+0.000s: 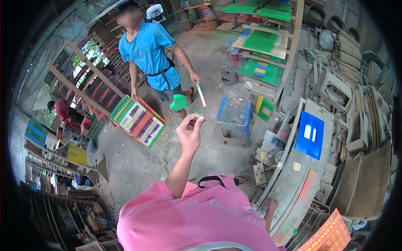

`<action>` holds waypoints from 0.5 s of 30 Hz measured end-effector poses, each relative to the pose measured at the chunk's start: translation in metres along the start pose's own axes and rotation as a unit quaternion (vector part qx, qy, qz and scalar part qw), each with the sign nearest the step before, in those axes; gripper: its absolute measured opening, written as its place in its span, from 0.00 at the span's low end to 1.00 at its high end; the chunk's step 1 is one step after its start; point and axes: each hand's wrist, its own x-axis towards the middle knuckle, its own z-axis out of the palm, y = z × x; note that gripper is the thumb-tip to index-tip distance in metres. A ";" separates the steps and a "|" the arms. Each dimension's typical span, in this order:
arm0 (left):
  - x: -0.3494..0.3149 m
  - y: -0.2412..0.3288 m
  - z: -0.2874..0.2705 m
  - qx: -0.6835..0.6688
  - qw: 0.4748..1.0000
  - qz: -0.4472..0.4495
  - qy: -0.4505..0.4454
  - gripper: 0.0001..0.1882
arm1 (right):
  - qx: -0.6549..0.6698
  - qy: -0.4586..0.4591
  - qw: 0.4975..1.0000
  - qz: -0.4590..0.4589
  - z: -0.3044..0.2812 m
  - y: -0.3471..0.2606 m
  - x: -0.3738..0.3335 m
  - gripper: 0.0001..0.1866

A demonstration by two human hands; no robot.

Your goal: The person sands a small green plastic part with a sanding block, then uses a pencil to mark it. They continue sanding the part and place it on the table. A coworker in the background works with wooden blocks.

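Note:
My left hand (190, 130) is raised in front of me, with thumb and fingers pinched together. From the fingertips a thin stem runs up and left to a flat green piece (178, 102), rounded with a notch in one side; I seem to hold it by that stem. My right hand (271, 206) hangs low on the right, by the near edge of a long worktable (289, 201); its fingers are too small and dim to make out. A blue panel (310, 134) with white rectangles lies on that table, farther off.
A co-worker in a blue shirt (148, 54) stands ahead, holding a narrow pale strip (200, 94). Painted panels (140, 121) lean on a rack at left. A blue mesh-topped stool (233, 112) stands mid-floor. Shelves of green panels (261, 71) rise behind it. An orange sheet (328, 234) sits lower right.

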 end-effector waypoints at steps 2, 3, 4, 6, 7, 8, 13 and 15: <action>-0.006 -0.008 -0.004 -0.013 1.000 -0.012 0.008 0.04 | 0.093 0.094 0.989 0.061 -0.047 0.036 -0.018 0.04; -0.008 -0.011 -0.003 -0.014 1.000 -0.005 0.001 0.04 | 0.078 0.124 0.985 0.095 -0.062 0.041 -0.034 0.03; -0.008 -0.014 -0.001 -0.016 1.000 0.002 -0.006 0.04 | 0.089 0.142 0.981 0.095 -0.076 0.058 -0.039 0.03; -0.009 -0.014 0.003 -0.018 1.000 0.012 -0.011 0.03 | 0.112 0.174 0.974 0.090 -0.093 0.089 -0.039 0.04; -0.009 -0.013 0.007 -0.018 1.000 0.014 -0.018 0.03 | 0.095 0.167 0.977 0.091 -0.091 0.087 -0.039 0.04; -0.010 -0.011 0.009 -0.019 0.999 0.015 -0.025 0.04 | 0.076 0.159 0.980 0.093 -0.088 0.086 -0.039 0.04; -0.021 -0.005 0.026 -0.038 0.998 0.006 -0.046 0.04 | 0.086 0.152 0.982 0.069 -0.054 0.043 -0.046 0.05; -0.031 -0.009 0.032 -0.048 0.997 -0.016 -0.057 0.04 | 0.120 0.124 0.984 0.043 -0.047 0.025 -0.045 0.05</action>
